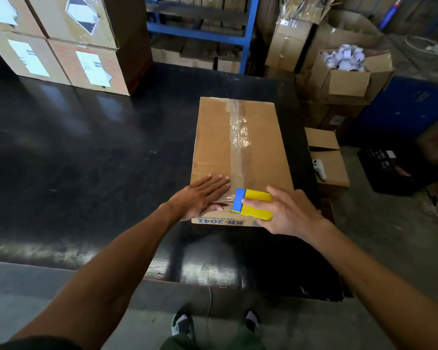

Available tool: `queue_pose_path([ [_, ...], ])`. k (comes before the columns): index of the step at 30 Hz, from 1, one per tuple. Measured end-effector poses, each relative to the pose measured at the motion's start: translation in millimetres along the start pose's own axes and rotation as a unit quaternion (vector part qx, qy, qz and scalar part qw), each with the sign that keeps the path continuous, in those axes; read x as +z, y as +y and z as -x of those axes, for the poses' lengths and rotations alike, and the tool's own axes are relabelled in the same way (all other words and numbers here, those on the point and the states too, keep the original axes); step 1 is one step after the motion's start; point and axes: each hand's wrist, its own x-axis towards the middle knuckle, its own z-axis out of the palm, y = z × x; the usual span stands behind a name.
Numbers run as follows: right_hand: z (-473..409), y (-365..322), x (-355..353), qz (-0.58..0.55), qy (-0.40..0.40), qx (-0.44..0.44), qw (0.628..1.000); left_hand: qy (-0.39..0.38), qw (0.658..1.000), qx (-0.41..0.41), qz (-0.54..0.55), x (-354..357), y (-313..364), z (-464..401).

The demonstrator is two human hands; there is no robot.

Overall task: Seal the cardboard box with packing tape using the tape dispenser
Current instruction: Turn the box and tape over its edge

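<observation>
A brown cardboard box lies flat on the black table, its near side printed "KB-2041". A strip of clear packing tape runs along its centre seam from the far edge toward me. My right hand grips a yellow and blue tape dispenser at the box's near edge, on the end of the tape strip. My left hand lies flat, fingers spread, on the box top just left of the dispenser, pressing down on the flap and the tape.
The black table stretches left. Stacked labelled cartons stand at its far left. Blue shelving rises behind. Right of the table sit an open box of white rolls, a smaller carton and a black crate.
</observation>
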Motion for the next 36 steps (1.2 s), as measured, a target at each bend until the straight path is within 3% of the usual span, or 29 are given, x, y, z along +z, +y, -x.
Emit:
queue_pose_path([
  [4, 22.0, 10.2, 4.1, -0.028, -0.008, 0.000, 1.000, -0.013, 1.000, -0.015, 0.010, 1.3, -4.6, 20.6],
  [7, 42.0, 39.7, 15.3, -0.040, 0.052, -0.015, 0.998, 0.014, 0.998, -0.063, 0.027, 3.2, -9.2, 40.1],
  [9, 59.6, 122.9, 5.9, -0.032, 0.038, -0.033, 0.998, 0.037, 0.994, -0.104, 0.004, 3.6, 19.9, -8.7],
  [11, 38.6, 123.3, 6.4, -0.023, -0.002, -0.054, 0.998, 0.032, 0.996, -0.089, -0.008, -4.4, 11.4, -1.5],
  [16, 32.2, 103.2, 6.0, -0.018, -0.009, -0.067, 0.998, -0.024, 0.995, -0.071, -0.067, -11.2, 15.3, -4.3],
  [20, 30.5, 100.0, 12.3, 0.003, -0.023, -0.055, 0.998, -0.014, 0.998, -0.011, -0.053, -7.9, 44.7, -61.7],
  [24, 26.4, 102.3, 4.4, 0.023, -0.042, -0.057, 0.997, -0.044, 0.998, -0.023, -0.046, 5.6, 52.4, -91.8],
  [36, 52.6, 162.5, 16.0, 0.003, 0.037, -0.134, 0.990, -0.079, 0.996, -0.046, -0.011, 7.9, 49.1, -91.0],
])
